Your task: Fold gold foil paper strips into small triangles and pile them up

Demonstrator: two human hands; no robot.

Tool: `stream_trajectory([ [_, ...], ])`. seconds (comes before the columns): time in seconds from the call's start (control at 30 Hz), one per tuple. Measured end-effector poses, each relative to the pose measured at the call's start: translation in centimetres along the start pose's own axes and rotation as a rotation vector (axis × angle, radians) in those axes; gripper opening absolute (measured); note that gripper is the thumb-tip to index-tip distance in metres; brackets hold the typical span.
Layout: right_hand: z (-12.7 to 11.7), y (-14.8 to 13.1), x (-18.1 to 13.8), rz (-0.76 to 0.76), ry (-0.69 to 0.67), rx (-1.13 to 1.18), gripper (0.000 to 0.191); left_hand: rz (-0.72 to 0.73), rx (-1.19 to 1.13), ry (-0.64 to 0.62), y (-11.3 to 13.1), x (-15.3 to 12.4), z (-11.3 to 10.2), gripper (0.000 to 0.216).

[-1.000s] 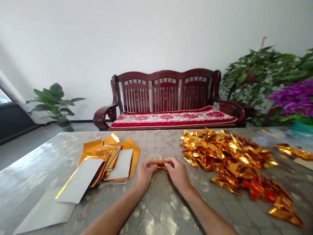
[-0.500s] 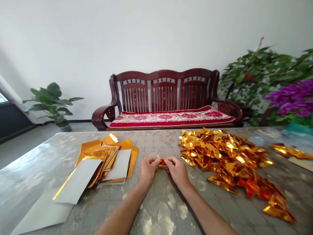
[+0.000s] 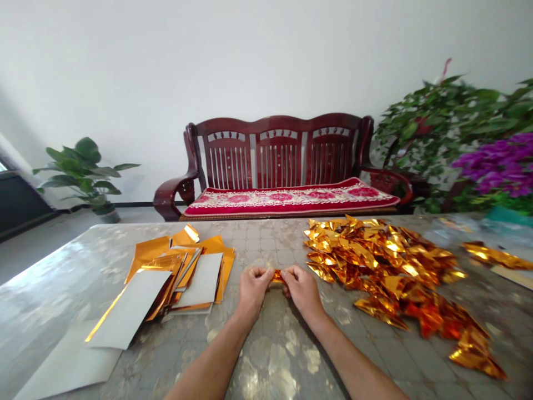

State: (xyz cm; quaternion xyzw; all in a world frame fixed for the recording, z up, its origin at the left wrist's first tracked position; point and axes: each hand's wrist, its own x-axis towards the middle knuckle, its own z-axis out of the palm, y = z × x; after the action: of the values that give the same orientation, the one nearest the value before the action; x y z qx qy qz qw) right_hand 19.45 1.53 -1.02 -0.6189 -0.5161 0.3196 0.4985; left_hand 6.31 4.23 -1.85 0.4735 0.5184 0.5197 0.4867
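My left hand (image 3: pixel 252 289) and my right hand (image 3: pixel 302 289) meet above the table, pinching a small strip of gold foil paper (image 3: pixel 277 276) between them. Most of the strip is hidden by my fingers. To the left lies a loose stack of gold-backed paper sheets (image 3: pixel 183 272), their white backs showing on top. To the right spreads a large heap of folded gold foil triangles (image 3: pixel 387 272), a short way from my right hand.
The table (image 3: pixel 266 355) has a glossy patterned cover. A separate gold foil pile (image 3: pixel 495 256) lies at its far right. Beyond the table stand a dark red wooden bench (image 3: pixel 278 161) with a floral cushion, potted plants and purple flowers.
My hands have drawn closer together around the gold strip, which now shows less between my fingers. The whole view has shifted slightly as my head moved.
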Motion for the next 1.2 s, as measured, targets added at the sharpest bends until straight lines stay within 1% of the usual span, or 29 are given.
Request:
stream_trajectory([
  [0.2, 0.0, 0.4, 0.2, -0.051, 0.02, -0.103, 0.028, -0.078, -0.093, -0.062, 0.6, -0.5, 0.2, 0.037],
  [0.37, 0.1, 0.5, 0.2, -0.061, 0.031, -0.114, 0.028, -0.088, -0.118, -0.105, 0.8, -0.8, -0.2, 0.027],
  [0.57, 0.2, 0.2, 0.1, -0.115, 0.074, -0.194, 0.029, -0.07, -0.091, -0.077, 0.2, -0.6, -0.1, 0.023],
  [0.87, 0.3, 0.3, 0.0, -0.119, 0.124, -0.204, 0.026, -0.039, -0.046, -0.023, -0.6, -0.5, 0.8, 0.02],
  [1.03, 0.2, 0.5, 0.1, -0.135, 0.119, -0.242, 0.026, 0.011, 0.022, -0.019, -0.7, -0.4, 0.8, 0.017],
  [1.2, 0.2, 0.5, 0.0, -0.142, 0.145, -0.226, 0.027, 0.072, 0.114, 0.003, -0.9, 0.1, 0.4, 0.014],
])
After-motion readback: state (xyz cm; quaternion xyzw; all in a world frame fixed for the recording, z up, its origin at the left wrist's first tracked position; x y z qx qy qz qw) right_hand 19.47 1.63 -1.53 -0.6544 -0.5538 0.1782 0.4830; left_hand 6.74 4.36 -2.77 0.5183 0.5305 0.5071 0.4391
